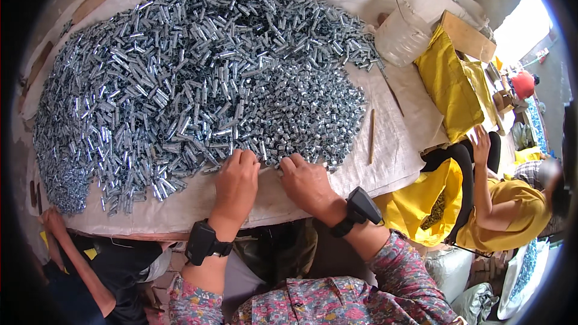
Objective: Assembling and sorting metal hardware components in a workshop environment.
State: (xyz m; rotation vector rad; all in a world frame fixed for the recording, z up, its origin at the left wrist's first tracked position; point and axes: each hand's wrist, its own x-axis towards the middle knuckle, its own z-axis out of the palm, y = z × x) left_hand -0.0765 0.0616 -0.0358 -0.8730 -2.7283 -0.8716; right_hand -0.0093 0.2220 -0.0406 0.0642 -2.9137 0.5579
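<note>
Long, thin silvery metal sleeves [156,78] lie in a wide heap across the cloth-covered table. At the heap's near right side is a pile of short metal caps [301,114], shaped like little cylinders. My left hand [236,186] rests at the front edge where sleeves and caps meet, its fingers curled in a pinch. Just to its right, at the near edge of the caps, my right hand [306,185] has its fingers bent and closed too. A small gap separates the hands. Whatever sits between the fingertips is too small and hidden to name.
Pale sheeting [391,150] covers the table, with a thin stick [371,136] on it. A clear plastic bucket [402,33] stands at the far right. Tiny parts [66,189] form a pile at left. Co-workers' arms show at left [84,265] and right [490,198], beside yellow sacks [445,84].
</note>
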